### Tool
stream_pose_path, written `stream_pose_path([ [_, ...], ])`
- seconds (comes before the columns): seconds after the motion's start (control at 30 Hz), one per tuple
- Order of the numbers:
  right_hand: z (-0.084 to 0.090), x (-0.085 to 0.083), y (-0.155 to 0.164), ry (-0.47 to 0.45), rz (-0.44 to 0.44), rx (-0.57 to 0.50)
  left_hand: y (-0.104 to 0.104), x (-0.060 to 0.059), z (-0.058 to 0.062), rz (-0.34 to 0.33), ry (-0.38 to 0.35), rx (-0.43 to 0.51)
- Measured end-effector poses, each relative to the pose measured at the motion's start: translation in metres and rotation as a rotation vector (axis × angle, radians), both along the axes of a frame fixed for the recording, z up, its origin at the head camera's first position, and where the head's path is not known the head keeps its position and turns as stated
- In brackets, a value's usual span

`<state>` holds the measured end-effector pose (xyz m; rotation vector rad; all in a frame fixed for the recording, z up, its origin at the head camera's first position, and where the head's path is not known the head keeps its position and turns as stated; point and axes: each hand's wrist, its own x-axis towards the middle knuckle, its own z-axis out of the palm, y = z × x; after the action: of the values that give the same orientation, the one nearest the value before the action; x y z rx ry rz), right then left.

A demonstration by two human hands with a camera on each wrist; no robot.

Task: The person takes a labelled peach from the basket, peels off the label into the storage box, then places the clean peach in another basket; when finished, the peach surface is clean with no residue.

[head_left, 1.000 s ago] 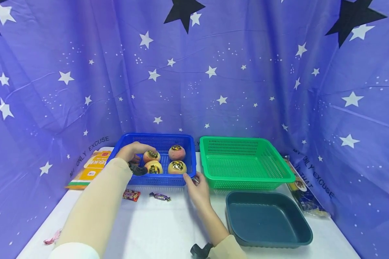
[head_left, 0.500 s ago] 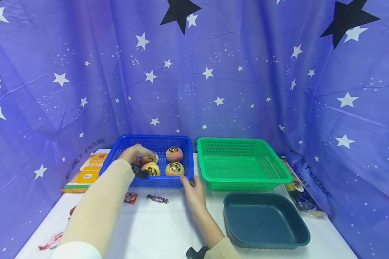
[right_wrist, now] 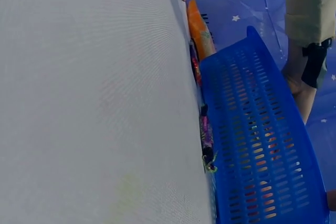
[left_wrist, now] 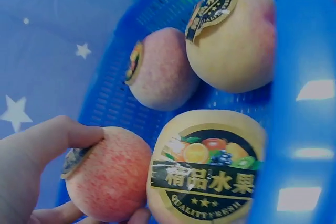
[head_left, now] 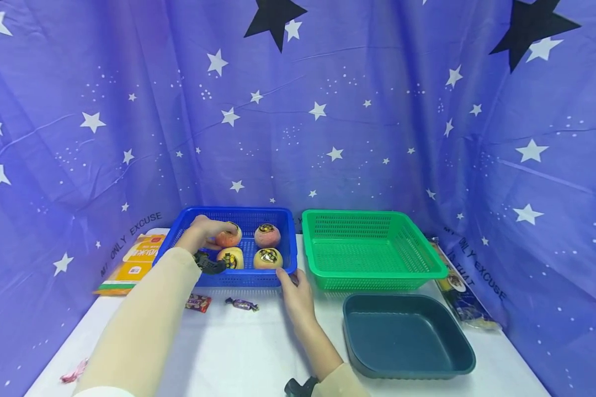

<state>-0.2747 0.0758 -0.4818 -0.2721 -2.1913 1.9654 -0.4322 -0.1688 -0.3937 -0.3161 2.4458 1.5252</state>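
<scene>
Inside the blue basket (head_left: 248, 278) sit several peaches with black and gold stickers. My left hand (head_left: 201, 231) reaches over the left side and grips the back-left peach (left_wrist: 113, 174); the thumb lies on top near its sticker, with fingers around its lower side. A pale peach (left_wrist: 207, 169) with a large round label is right beside it. The other two are a pinkish peach (head_left: 267, 236) at the back right and a yellowish peach (head_left: 268, 258) at the front right. My right hand (head_left: 298, 298) holds the basket's front-right corner, thumb on the rim.
To the right stands a green basket (head_left: 372, 280), with a dark teal tub (head_left: 409, 372) in front. Wrapped candies (head_left: 241, 304) lie before the blue basket. An orange packet (head_left: 134, 267) is at left, a dark snack bag (head_left: 464, 300) at far right.
My left hand has closed around the back-left peach, which has turned and shifted slightly back. My right hand stays at the basket's corner. The head view has shifted slightly.
</scene>
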Motion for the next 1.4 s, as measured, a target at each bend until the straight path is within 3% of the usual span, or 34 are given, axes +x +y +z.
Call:
stream_pose_path([
  [0.2,0.000,-0.003,0.001,0.027,0.023,-0.051,-0.002,0.015,0.013,-0.029,0.087,0.077],
  [0.53,0.000,-0.003,0.005,0.032,0.046,-0.068,0.014,0.048,0.038,-0.066,0.169,0.155],
  [0.63,0.001,-0.004,0.007,0.036,0.058,-0.082,0.022,0.066,0.047,-0.090,0.198,0.181],
  [0.77,0.002,-0.006,0.011,0.016,0.092,-0.115,0.037,0.103,0.050,-0.147,0.274,0.209],
  [0.9,0.002,-0.007,0.013,0.000,0.123,-0.119,0.049,0.141,0.038,-0.235,0.331,0.231],
  [1.03,0.003,-0.007,0.016,0.015,0.162,-0.120,0.055,0.167,0.018,-0.317,0.353,0.228],
  [1.4,0.007,-0.004,0.019,0.024,0.180,-0.092,0.054,0.207,-0.052,-0.481,0.324,0.142],
])
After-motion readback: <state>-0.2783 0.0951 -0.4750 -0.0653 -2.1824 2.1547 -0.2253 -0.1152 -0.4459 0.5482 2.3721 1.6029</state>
